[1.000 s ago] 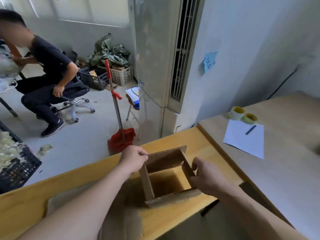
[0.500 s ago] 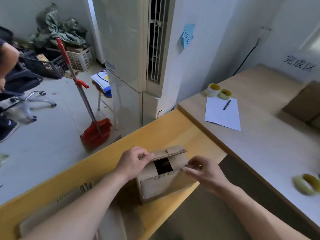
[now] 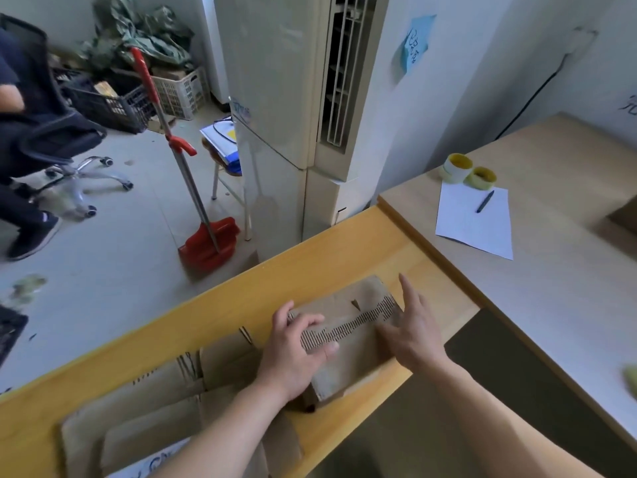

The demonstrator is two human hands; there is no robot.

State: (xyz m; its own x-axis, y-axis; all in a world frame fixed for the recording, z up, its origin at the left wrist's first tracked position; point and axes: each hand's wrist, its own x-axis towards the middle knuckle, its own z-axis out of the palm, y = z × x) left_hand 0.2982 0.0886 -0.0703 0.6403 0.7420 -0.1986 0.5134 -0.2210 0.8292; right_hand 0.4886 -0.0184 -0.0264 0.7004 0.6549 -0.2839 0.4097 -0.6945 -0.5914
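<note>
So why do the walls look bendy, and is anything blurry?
Head view: the wide lens bows the tall air conditioner and the table edge; the cardboard box is sharp in the middle; the floor scraps at the left edge smear.

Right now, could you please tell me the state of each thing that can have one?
Cardboard box: flaps folded shut, on the table.
Left hand: pinches the box's top flap.
Right hand: fingers straight, touching the box.
Pen: lying on the paper sheet.
Flattened cardboard: lying flat on the table.

Left hand [image 3: 293, 353] over box [image 3: 358, 298] end
</note>
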